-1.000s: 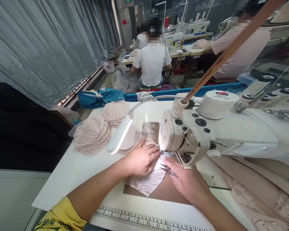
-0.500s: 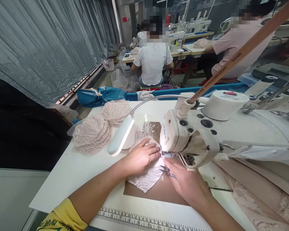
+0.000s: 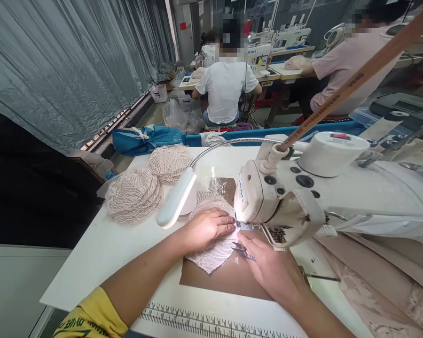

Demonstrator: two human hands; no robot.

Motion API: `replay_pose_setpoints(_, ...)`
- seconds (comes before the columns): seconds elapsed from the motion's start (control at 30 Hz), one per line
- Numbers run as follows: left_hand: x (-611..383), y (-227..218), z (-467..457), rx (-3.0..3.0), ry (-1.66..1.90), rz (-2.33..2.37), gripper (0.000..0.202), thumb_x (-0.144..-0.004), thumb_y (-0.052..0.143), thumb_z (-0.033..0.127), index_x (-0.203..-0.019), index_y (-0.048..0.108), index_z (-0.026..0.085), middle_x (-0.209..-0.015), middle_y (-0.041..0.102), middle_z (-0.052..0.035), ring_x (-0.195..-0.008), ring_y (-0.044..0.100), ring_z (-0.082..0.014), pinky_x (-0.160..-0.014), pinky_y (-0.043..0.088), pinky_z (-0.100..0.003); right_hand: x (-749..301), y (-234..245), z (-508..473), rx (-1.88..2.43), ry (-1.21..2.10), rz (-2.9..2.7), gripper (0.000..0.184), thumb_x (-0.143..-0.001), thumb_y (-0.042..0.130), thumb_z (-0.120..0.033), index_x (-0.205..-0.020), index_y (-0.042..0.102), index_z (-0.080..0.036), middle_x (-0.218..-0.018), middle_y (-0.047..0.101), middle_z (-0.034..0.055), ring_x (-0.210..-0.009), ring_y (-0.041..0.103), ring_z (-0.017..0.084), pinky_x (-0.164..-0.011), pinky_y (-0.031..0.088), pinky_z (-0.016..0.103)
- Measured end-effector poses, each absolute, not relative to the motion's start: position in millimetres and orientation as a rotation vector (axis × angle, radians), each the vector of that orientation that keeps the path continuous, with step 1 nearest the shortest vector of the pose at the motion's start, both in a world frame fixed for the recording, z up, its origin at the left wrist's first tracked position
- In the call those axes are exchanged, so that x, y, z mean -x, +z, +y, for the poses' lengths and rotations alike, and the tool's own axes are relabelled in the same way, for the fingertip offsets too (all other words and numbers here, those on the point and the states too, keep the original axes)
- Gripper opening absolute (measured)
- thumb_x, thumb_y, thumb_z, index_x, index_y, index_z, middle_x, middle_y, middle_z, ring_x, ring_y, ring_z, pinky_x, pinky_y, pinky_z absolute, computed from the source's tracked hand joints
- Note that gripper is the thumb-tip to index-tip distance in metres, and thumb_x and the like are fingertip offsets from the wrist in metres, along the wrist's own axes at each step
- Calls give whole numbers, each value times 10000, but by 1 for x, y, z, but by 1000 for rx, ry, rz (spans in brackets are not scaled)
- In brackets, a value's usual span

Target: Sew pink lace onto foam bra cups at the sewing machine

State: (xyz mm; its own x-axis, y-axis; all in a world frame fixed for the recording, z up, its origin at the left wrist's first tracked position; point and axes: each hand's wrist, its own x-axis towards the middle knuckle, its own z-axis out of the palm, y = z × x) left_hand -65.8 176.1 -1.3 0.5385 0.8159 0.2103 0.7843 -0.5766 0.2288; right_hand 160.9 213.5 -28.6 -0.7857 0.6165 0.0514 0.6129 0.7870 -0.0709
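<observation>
My left hand [image 3: 207, 229] lies flat, fingers stretched toward the needle area, on a pale pink lace fabric piece [image 3: 208, 259]. This piece runs under the head of a white sewing machine [image 3: 248, 192]. Close to the presser foot, my right hand [image 3: 266, 258] has its fingertips at the fabric's right edge. Small thread snips [image 3: 243, 252] are tucked in that hand, blades pointing left past the fingers. The needle itself is hard to make out behind the fingers and machine head.
Two stacks of lace cups [image 3: 134, 196] [image 3: 171, 163] sit at the table's back left. A lamp [image 3: 177, 198] on a bendy neck hangs beside the machine head. A printed ruler [image 3: 197, 324] runs along the front edge. Pink fabric [image 3: 384, 281] lies at right; co-workers sit beyond.
The lace piece has moved a little away from me toward the needle, its near tip now farther up. My left hand has curled slightly and shifted; the right still holds the snips.
</observation>
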Motion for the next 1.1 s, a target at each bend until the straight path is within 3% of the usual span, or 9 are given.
replay_pose_setpoints(0.17,69,-3,178,-2587,477,1404,409,-825,513,108,-1226,582,151,-1276,603,-113,-1167,542,-251,-1014,423,-423,-158,-22,213,1030,102,-2914,569,-764,504,-124,-1302,580,-294,-897,754,53,-585,673,178,-518,499,262)
replay_pose_setpoints(0.27,66,-2,175,-2556,531,1474,392,-859,471,114,-1232,577,169,-1257,608,-128,-1152,551,-255,-998,431,-443,-157,-15,211,991,337,-2799,528,-790,482,-121,-1290,584,-256,-1062,727,79,-690,687,195,-613,507,289)
replay_pose_setpoints(0.6,61,-3,165,-2470,520,1674,368,-906,436,242,-1241,565,161,-1199,573,-157,-1042,557,-296,-879,487,-465,-156,-3,206,1045,499,-2625,307,-845,533,-215,-1103,661,-319,-927,746,-11,-772,674,163,-649,452,229)
replay_pose_setpoints(0.73,51,13,152,-2403,438,1669,354,-863,501,254,-1192,599,166,-1129,590,-143,-1003,558,-296,-850,495,-456,-158,2,206,1019,562,-2562,318,-879,500,-213,-1143,654,-302,-940,746,-4,-793,677,163,-675,476,238)
replay_pose_setpoints(0.83,44,30,132,-2309,410,1536,368,-853,554,295,-1210,595,215,-1130,601,-114,-986,581,-264,-837,516,-391,-161,5,207,965,641,-2513,324,-913,467,-245,-1184,640,-287,-996,743,5,-854,678,166,-733,503,251)
replay_pose_setpoints(0.97,45,44,101,-2093,647,1574,359,-885,535,318,-1232,581,235,-1257,571,-95,-1118,554,-245,-954,483,-363,-164,2,207,850,808,-2459,339,-928,438,-268,-1203,636,-254,-1138,705,29,-997,657,182,-867,505,291)
replay_pose_setpoints(1.1,63,37,82,-1549,908,1779,358,-873,558,371,-1179,608,192,-1180,624,-91,-1076,576,-243,-938,483,-379,-163,-7,207,819,1001,-2414,384,-926,446,-334,-1257,604,-221,-1151,694,74,-1035,651,216,-870,526,339)
